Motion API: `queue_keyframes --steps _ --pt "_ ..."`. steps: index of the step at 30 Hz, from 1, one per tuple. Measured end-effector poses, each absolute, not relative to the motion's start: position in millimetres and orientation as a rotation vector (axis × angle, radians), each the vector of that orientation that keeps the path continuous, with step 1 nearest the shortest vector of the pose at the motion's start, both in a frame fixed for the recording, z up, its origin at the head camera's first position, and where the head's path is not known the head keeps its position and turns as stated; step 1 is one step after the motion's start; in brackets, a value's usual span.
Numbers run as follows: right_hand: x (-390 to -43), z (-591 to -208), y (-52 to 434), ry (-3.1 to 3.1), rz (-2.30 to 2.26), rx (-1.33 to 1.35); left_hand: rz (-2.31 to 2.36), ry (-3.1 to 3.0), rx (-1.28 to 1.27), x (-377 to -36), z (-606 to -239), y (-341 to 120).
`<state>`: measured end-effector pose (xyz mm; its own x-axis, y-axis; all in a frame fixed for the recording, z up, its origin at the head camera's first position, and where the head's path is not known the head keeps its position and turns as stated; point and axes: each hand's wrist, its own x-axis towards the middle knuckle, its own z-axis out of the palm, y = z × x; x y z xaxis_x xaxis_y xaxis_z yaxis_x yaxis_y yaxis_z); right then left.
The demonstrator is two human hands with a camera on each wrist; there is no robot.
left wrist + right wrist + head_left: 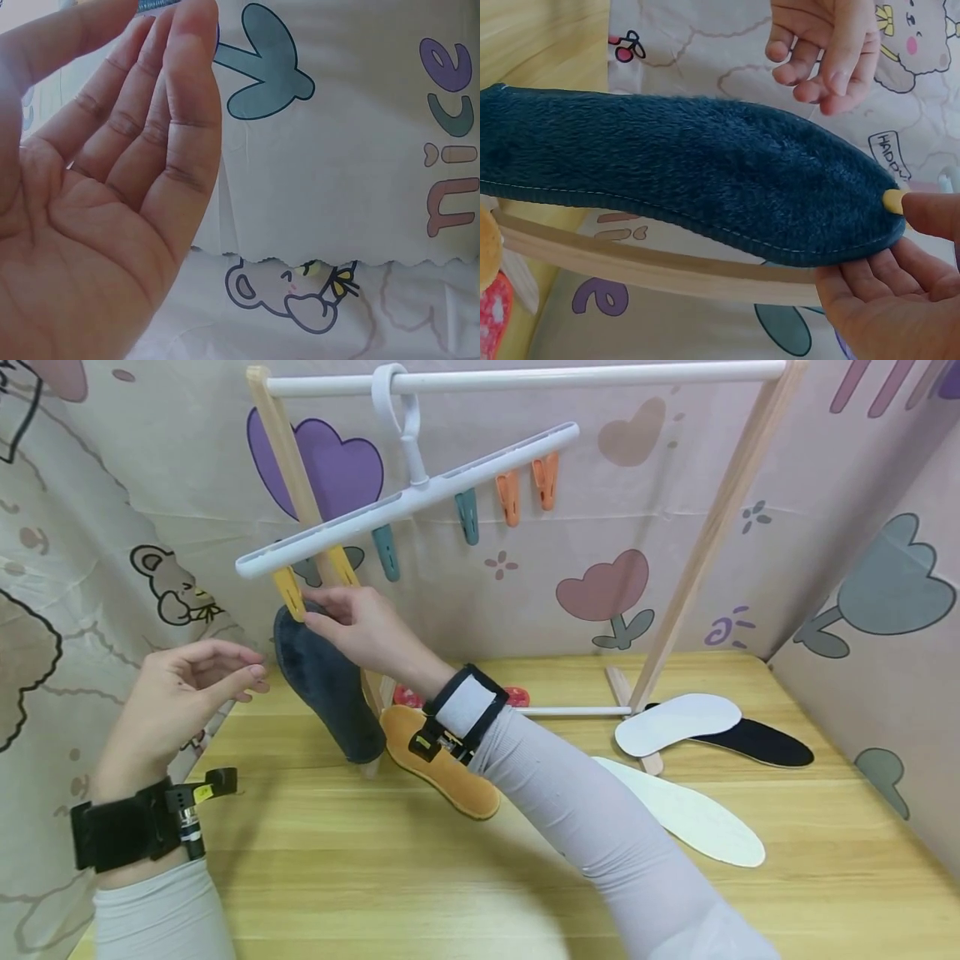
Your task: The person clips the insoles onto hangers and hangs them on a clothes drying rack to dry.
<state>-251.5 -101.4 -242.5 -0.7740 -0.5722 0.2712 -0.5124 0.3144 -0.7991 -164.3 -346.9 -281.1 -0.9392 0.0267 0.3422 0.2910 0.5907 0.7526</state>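
1. My right hand [360, 631] is up at the left end of the white clip hanger [408, 497], where my thumb and fingers pinch the toe of the dark blue fleece insole [326, 685] against the yellow clip [288, 593].
2. In the right wrist view the yellow clip [892, 199] shows as a small tip at the insole's [682, 176] end, with my thumb just beside it and my fingers [877, 289] cupped under the edge.
3. The insole hangs from that end, toe up, heel down near the table [480, 893], in front of the slanted wooden leg of the rack [296, 468].
4. My left hand [176, 702] holds nothing: its fingers are loosely extended, palm turned, and it hovers just left of the insole without touching it. The left wrist view shows the same relaxed palm [97, 217] against the patterned cloth backdrop [337, 150].
5. The hanger tilts, left end low, and hooks over the white rail [525, 377]. A second yellow clip [342, 566], two teal clips [386, 552] and two orange clips [528, 489] hang from it.
6. On the table lie a tan fleece insole [446, 768] under my right wrist, a red patterned insole [405, 696] partly hidden behind it, two white insoles [678, 722] and a black insole [765, 743].
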Motion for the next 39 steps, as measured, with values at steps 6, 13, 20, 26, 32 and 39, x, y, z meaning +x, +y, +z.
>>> queue_keyframes --steps 6,13,20,26,32,39 --pt "-255 -249 -95 2.512 -1.457 -1.017 -1.298 -2.538 -0.303 -164 -279 -342" --pt "-258 -257 -85 2.488 -1.489 -1.013 -1.283 -2.557 -0.38 -167 -280 -328" --pt "-263 -261 -73 2.467 -1.446 -1.001 -1.229 -2.609 -0.447 -173 -281 -309" --pt "-264 -269 -59 2.475 -1.441 -0.958 -1.175 -2.709 -0.496 -177 -285 -296" --pt "-268 -283 -49 2.496 -1.396 -0.933 -1.152 -2.787 -0.531 -182 -290 -282" --pt "-275 -301 -31 2.502 -1.36 -0.863 -1.166 -2.832 -0.62 -192 -299 -261"
